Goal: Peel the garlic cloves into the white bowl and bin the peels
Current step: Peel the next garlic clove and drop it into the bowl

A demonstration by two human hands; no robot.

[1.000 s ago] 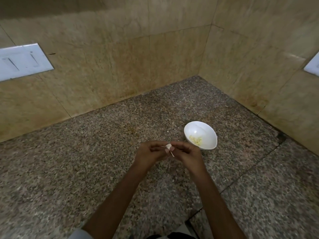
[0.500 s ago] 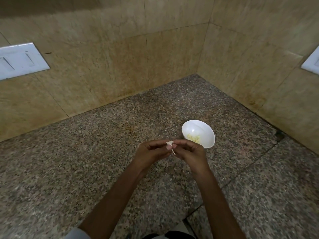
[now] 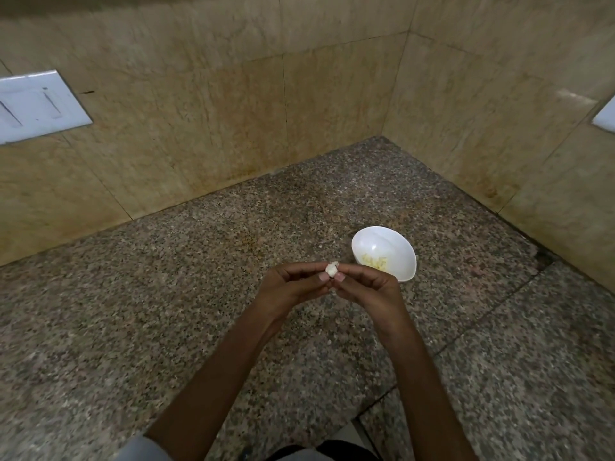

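Both forearms (image 3: pixel 233 371) reach forward and converge. The left hand (image 3: pixel 293 289) and right hand (image 3: pixel 371 289) meet fingertip to fingertip, fingers curled, thumbnails facing the camera, together pinching a garlic clove (image 3: pixel 332 269) between them.

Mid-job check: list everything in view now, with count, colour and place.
garlic clove: one, whitish, pinched between both hands' fingertips
white bowl: one, white, on the counter, just beyond the right hand
garlic pieces: small pile, pale yellow, inside the bowl
counter: one, speckled grey-brown stone, lower view
wall tiles: several, beige, behind and right
wall plates: two, white, far left and far right
left hand: one, pinches the clove
right hand: one, pinches the clove
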